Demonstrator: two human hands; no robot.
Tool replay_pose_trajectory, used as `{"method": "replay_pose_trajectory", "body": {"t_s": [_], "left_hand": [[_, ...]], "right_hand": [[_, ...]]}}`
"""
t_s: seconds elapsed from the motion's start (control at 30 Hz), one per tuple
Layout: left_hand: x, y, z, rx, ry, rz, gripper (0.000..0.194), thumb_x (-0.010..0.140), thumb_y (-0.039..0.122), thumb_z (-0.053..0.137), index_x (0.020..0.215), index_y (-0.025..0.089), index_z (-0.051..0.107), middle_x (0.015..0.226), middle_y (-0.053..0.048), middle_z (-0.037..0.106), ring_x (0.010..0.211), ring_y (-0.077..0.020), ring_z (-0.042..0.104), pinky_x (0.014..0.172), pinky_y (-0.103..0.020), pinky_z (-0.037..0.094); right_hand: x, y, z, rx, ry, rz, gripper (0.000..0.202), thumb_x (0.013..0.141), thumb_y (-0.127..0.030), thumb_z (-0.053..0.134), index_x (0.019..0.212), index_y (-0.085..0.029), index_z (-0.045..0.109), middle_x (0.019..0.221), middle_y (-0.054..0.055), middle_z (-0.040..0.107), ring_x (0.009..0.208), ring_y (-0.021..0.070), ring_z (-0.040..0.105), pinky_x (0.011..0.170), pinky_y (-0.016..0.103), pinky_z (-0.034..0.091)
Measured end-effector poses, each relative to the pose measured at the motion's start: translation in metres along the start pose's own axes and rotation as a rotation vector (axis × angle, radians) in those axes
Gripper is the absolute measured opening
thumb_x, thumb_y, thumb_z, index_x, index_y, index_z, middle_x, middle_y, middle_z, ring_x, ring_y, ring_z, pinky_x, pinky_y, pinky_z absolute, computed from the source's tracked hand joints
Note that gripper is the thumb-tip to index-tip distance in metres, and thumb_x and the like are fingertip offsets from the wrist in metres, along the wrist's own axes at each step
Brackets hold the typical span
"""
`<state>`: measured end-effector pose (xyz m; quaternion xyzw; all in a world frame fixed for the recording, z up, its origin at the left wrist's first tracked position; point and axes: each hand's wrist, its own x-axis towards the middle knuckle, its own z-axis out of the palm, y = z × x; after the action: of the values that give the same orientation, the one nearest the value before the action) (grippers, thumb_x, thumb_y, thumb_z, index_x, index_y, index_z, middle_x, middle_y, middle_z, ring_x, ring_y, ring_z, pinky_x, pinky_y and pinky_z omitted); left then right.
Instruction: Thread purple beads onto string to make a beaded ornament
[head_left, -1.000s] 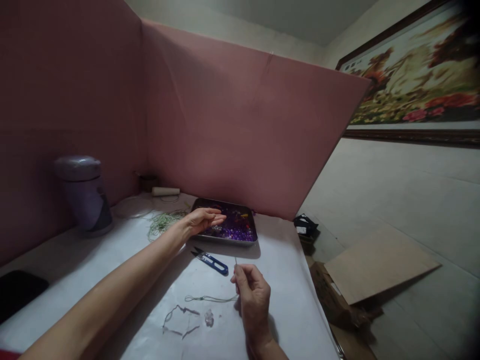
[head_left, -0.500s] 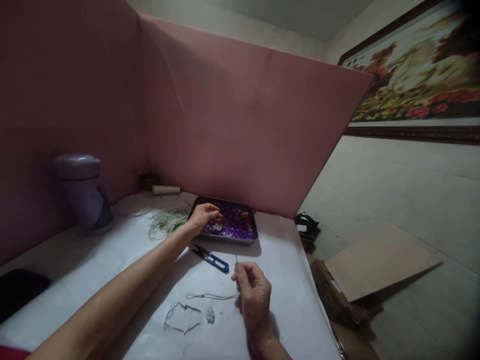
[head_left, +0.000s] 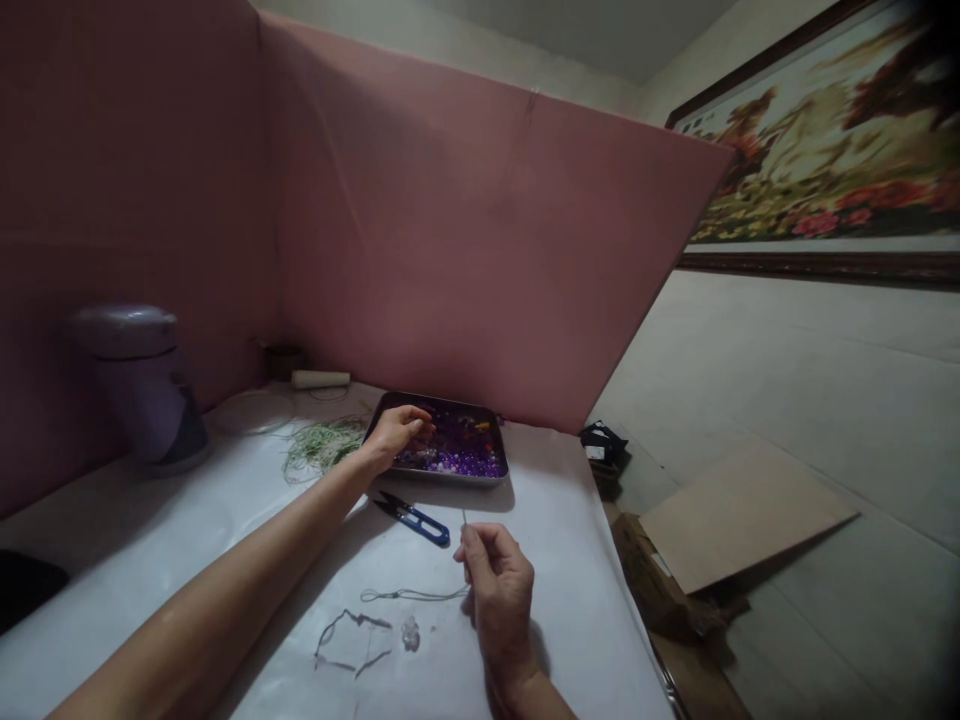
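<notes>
Across the upper left & ctr of the frame, tall flat pink panels stand round a white-covered table. Upper right: brown-framed picture w/ red flowers. Lower right: flat tan cardboard sheet, off the table. Far left: lilac lidded bottle. Mid-frame: dark shallow rectangular tray of glittery purple beads, w/ a pale green thread tangle to its left. L hand is over the tray's left part, fingers loosely curled, thumb near them; can't tell if they've got a bead. R hand, lower ctr, has thumb & forefinger pinched. Below the tray: blue-handled snips, untouched. Lower ctr: thin green cord, nipped in the R pinch, one tip poking up, looped part lying left on the table. Smaller yet, lower ctr-left: bent grey strand pieces & a clear bead cluster just right of them. Risks: cord's so thin it could slip if the R pinch slackens; beads could scatter if L fingers snag the rim; L forearm could drag thread or nudge snips, b/c both lie close.
</notes>
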<state>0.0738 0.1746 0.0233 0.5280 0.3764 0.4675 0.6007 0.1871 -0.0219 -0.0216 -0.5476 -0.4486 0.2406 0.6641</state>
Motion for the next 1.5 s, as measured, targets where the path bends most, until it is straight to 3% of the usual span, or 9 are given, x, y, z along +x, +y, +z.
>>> {"method": "replay_pose_trajectory", "body": {"t_s": [0.2,0.47,0.63,0.73,0.9,1.03,1.23,1.5], "left_hand": [[-0.003,0.003,0.0,0.022,0.017,0.026,0.012,0.075,0.022,0.062,0.083,0.013,0.059,0.082,-0.01,0.071,0.073,-0.0194,0.067,0.041,-0.018,0.043],[-0.003,0.002,0.004,0.111,0.066,0.101,0.016,0.057,0.021,0.074,0.068,0.011,0.067,0.058,-0.005,0.066,0.056,-0.0159,0.058,0.043,-0.019,0.035],[-0.001,0.003,0.004,0.109,0.14,0.152,0.01,0.058,0.017,0.067,0.067,0.012,0.07,0.057,-0.002,0.063,0.055,-0.0124,0.052,0.05,-0.021,0.035],[-0.001,0.002,0.003,0.091,0.166,0.145,0.016,0.06,0.015,0.059,0.072,0.013,0.07,0.054,0.0,0.06,0.047,-0.0098,0.046,0.045,-0.02,0.031],[0.0,0.001,0.002,0.068,0.175,0.121,0.015,0.059,0.013,0.053,0.064,0.013,0.068,0.051,0.001,0.056,0.041,-0.0073,0.04,0.04,-0.02,0.026],[0.0,0.001,0.002,0.028,0.137,0.08,0.013,0.06,0.01,0.059,0.069,0.012,0.068,0.055,0.0,0.06,0.041,-0.0069,0.043,0.04,-0.019,0.028],[-0.003,0.006,-0.002,-0.058,-0.03,-0.03,0.01,0.072,0.009,0.055,0.079,0.009,0.061,0.069,-0.01,0.068,0.049,-0.0112,0.058,0.038,-0.017,0.033],[-0.005,0.011,-0.007,-0.025,-0.112,-0.036,0.009,0.076,0.009,0.051,0.084,0.01,0.056,0.079,-0.015,0.067,0.057,-0.0129,0.062,0.043,-0.018,0.038]], "right_hand": [[0.0,-0.002,0.001,0.0,0.002,-0.021,0.027,0.08,-0.04,0.059,0.067,-0.016,0.06,0.056,-0.001,0.054,0.048,0.0103,0.045,0.044,0.021,0.037],[0.001,-0.002,0.001,-0.005,-0.004,-0.035,0.027,0.08,-0.038,0.059,0.065,-0.016,0.059,0.055,-0.001,0.054,0.047,0.0096,0.043,0.046,0.022,0.038],[0.0,-0.001,0.001,-0.002,-0.007,-0.026,0.028,0.08,-0.039,0.059,0.065,-0.016,0.058,0.055,-0.002,0.054,0.046,0.009,0.041,0.046,0.021,0.038],[0.0,0.0,0.0,-0.014,-0.005,-0.03,0.027,0.081,-0.039,0.058,0.067,-0.016,0.059,0.056,-0.001,0.055,0.047,0.0098,0.043,0.047,0.022,0.039],[0.0,0.001,0.0,-0.037,-0.005,-0.063,0.027,0.082,-0.037,0.057,0.066,-0.016,0.059,0.056,-0.001,0.056,0.049,0.0103,0.045,0.051,0.023,0.041],[0.0,-0.001,0.0,-0.028,-0.013,-0.036,0.027,0.081,-0.038,0.058,0.066,-0.016,0.059,0.057,0.0,0.056,0.049,0.0105,0.046,0.048,0.022,0.039],[0.0,0.0,0.0,0.002,-0.026,0.028,0.026,0.081,-0.039,0.059,0.067,-0.016,0.058,0.06,0.0,0.056,0.051,0.0109,0.046,0.046,0.022,0.037],[0.0,0.0,0.0,-0.031,-0.018,-0.016,0.026,0.081,-0.038,0.058,0.066,-0.017,0.058,0.057,-0.002,0.054,0.052,0.0109,0.047,0.057,0.024,0.042]]}}
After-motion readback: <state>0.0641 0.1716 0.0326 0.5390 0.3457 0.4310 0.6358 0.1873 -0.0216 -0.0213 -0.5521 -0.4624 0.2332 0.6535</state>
